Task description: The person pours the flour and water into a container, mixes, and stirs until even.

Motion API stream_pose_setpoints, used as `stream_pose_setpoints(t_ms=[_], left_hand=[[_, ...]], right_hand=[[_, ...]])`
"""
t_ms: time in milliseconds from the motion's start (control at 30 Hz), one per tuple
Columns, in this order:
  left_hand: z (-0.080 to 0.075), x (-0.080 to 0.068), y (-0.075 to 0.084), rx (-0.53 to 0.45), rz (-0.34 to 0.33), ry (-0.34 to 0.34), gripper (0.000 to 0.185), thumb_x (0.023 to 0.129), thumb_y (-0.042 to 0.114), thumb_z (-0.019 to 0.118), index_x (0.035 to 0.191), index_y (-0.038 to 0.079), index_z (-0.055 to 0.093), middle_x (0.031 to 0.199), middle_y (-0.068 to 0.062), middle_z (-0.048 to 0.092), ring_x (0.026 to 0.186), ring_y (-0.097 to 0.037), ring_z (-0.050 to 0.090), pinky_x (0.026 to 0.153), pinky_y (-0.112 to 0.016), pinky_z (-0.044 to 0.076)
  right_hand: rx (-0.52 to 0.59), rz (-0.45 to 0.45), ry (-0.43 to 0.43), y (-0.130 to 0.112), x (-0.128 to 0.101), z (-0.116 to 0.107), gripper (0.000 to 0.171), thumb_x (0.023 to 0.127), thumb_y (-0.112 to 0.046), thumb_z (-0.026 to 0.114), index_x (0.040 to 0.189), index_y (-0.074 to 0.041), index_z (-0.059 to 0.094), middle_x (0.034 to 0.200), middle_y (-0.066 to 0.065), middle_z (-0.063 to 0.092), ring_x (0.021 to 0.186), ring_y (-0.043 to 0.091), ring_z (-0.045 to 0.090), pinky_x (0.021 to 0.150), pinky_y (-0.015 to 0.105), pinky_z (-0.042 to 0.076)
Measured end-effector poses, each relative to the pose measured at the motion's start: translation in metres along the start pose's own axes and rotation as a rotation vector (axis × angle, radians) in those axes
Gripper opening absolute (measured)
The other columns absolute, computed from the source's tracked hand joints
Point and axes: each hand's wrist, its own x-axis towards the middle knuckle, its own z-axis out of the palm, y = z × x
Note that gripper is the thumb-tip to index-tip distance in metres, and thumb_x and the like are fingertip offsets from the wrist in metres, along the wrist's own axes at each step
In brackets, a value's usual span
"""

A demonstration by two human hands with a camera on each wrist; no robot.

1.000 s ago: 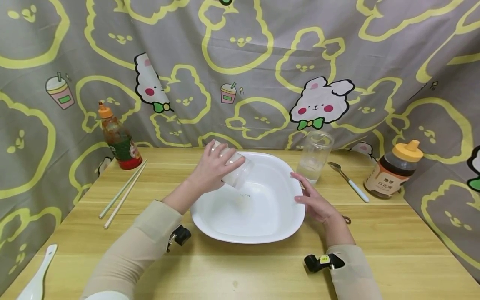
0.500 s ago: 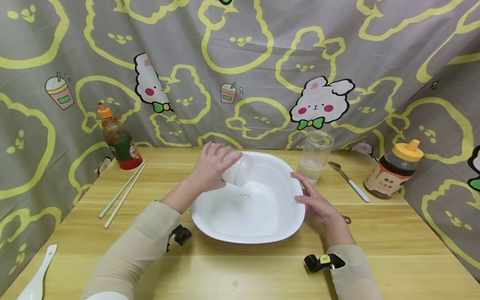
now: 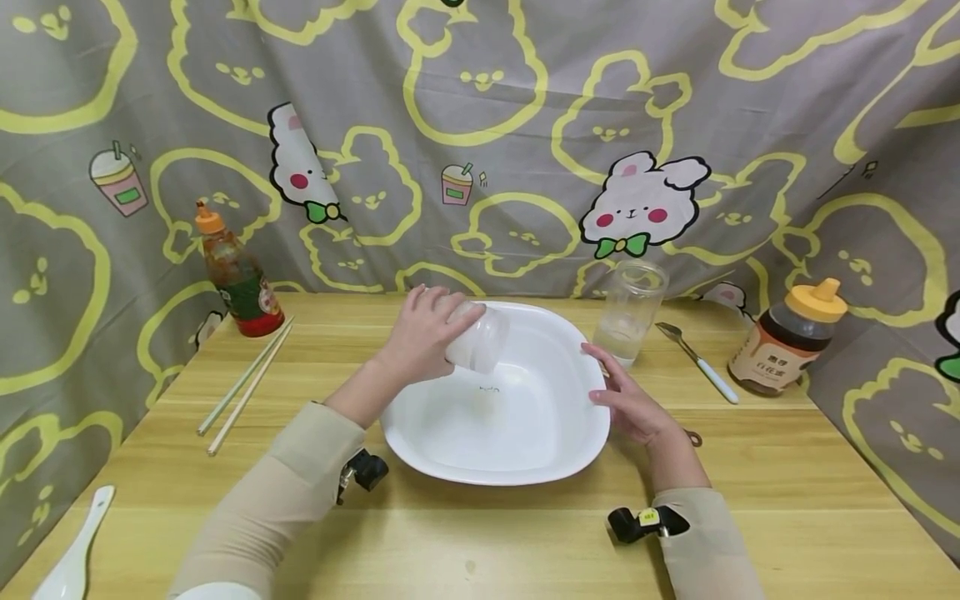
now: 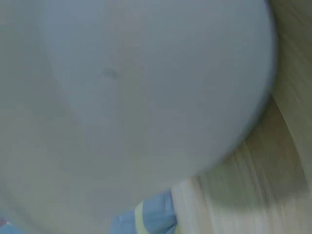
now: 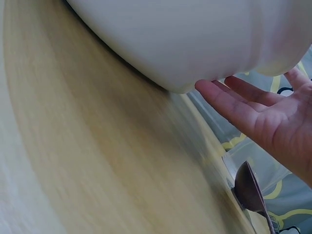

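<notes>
Head view: left grip (image 3: 422, 335) around tilted jar (image 3: 478, 340), right grip (image 3: 626, 398) spread beside bowl (image 3: 555, 350).

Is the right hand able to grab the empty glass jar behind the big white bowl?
Probably yes. The right hand rests open at the bowl edge, and the glass jar stands just beyond its fingertips with nothing between.

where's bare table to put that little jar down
Bare wood lies along the near edge in front of the bowl, and left of it, between the chopsticks and the left hand holding the jar. Crowded at back right: glass, fork, honey bottle.
</notes>
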Motion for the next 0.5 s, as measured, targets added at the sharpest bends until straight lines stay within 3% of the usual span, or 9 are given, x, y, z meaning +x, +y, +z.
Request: stream_pose_setpoints(t_ms=[267,500], left_hand=[[-0.0006,0.0,0.0012,0.015,0.028,-0.005,0.077,0.053,0.032,0.075,0.121,0.022,0.04,0.113,-0.011,0.046,0.105,-0.034,0.037,0.09,-0.054,0.025],[0.0004,-0.0037,0.0,-0.085,-0.049,-0.011,0.08,0.052,0.032,0.075,0.122,0.018,0.041,0.115,-0.013,0.046,0.104,-0.034,0.038,0.089,-0.053,0.026]], right_hand=[[0.001,0.003,0.001,0.0005,-0.0003,0.0001,0.068,0.081,0.007,0.044,0.136,-0.021,0.017,0.116,0.024,0.038,0.092,0.032,0.053,0.068,0.051,0.045],[0.002,0.009,0.016,-0.0007,-0.0001,0.0013,0.068,0.081,0.006,0.044,0.136,-0.021,0.017,0.118,0.023,0.036,0.092,0.031,0.053,0.069,0.05,0.045]])
